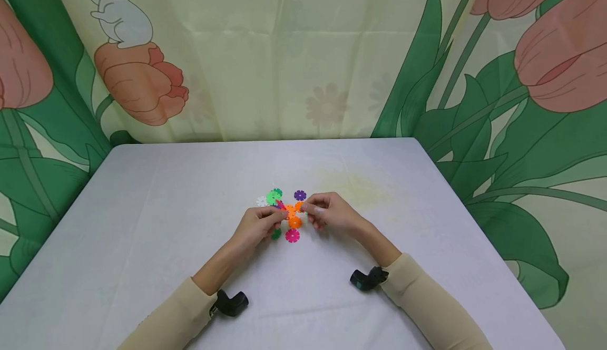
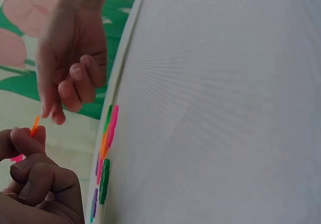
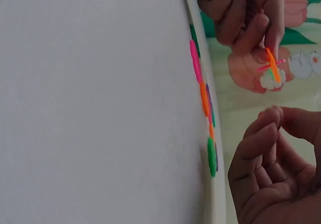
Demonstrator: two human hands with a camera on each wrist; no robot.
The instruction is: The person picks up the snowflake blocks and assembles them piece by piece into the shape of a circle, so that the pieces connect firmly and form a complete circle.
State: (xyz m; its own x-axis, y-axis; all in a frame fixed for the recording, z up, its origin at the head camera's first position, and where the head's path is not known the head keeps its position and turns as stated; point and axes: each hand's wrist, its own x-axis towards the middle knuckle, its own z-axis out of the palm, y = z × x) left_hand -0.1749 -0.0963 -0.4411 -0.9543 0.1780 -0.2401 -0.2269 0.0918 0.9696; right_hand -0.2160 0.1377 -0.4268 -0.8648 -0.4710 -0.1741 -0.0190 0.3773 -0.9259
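My left hand [image 1: 258, 225] pinches a cluster of joined plastic snowflake discs between thumb and forefinger. An orange disc [image 3: 272, 65] of this cluster stands edge-on in the right wrist view, with a pink disc crossing it. A bright green disc [image 1: 273, 197] and a white disc [image 1: 262, 201] extend from its far side. Close beside the cluster, my right hand [image 1: 334, 212] has its fingers curled and thumb and forefinger tips together. Nothing shows between those tips in the right wrist view. In the left wrist view they lie just above the orange edge; contact is unclear.
Several loose discs lie on the white-covered table [image 1: 156, 223] around the hands: a pink one [image 1: 292, 235], an orange one [image 1: 295, 222], a purple one [image 1: 300, 195] and a dark green one [image 1: 276, 233]. A printed curtain [image 1: 246, 65] hangs behind the far edge.
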